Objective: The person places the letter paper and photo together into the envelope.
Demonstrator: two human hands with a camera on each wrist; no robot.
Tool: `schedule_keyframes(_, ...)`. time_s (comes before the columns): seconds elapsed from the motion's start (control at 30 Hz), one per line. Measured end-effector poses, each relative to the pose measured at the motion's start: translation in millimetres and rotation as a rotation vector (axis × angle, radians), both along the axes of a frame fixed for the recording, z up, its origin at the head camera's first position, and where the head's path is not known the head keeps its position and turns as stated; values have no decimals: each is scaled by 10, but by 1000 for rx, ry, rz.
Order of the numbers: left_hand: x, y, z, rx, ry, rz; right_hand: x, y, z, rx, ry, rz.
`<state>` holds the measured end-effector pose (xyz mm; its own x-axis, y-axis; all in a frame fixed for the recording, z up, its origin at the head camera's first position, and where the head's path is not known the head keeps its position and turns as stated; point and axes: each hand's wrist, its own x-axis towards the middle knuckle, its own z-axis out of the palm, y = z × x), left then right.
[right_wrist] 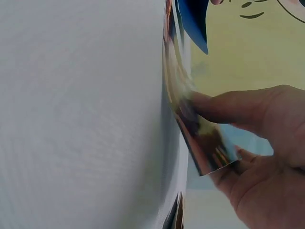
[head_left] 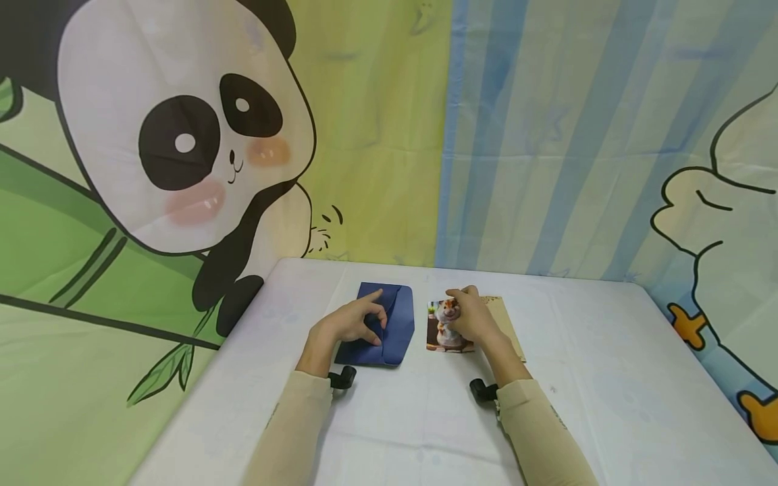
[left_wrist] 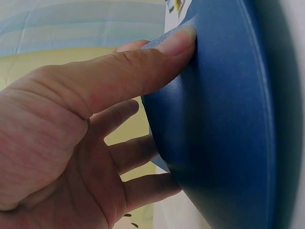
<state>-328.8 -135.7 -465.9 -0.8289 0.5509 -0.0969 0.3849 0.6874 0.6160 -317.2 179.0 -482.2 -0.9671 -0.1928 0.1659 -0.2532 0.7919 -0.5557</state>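
Note:
A dark blue envelope [head_left: 399,337] lies on the white table in the head view, its pointed flap side toward the right. My left hand [head_left: 355,320] is over its left half. In the left wrist view the thumb presses on the front of the blue paper [left_wrist: 228,114], with fingers behind its raised, curved edge. To the right, my right hand [head_left: 477,318] pinches a glossy picture card [head_left: 446,339] that shows a hamster-like animal. The right wrist view shows the card [right_wrist: 207,143] bent up at the end between thumb and fingers.
A beige sheet [head_left: 503,317] with a patterned edge lies partly behind the right hand and forearm. White cloth covers the table [head_left: 389,425]. At the back and left hangs a printed curtain [head_left: 377,135] with a panda. Dark wrist camera mounts [head_left: 483,390] sit at both cuffs.

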Motion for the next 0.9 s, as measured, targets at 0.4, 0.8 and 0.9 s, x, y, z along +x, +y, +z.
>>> schedule_keyframes(0.4,7,4,6,-3,-8,9,-33,-35,54,-129,109,-38)
schedule_keyframes(0.8,11,11,21,-7,-19,17,-11,-154,82,-288,14,13)
schedule_keyframes(0.9,7,10,25,-7,-23,19,-1,-171,94,-303,2,17)
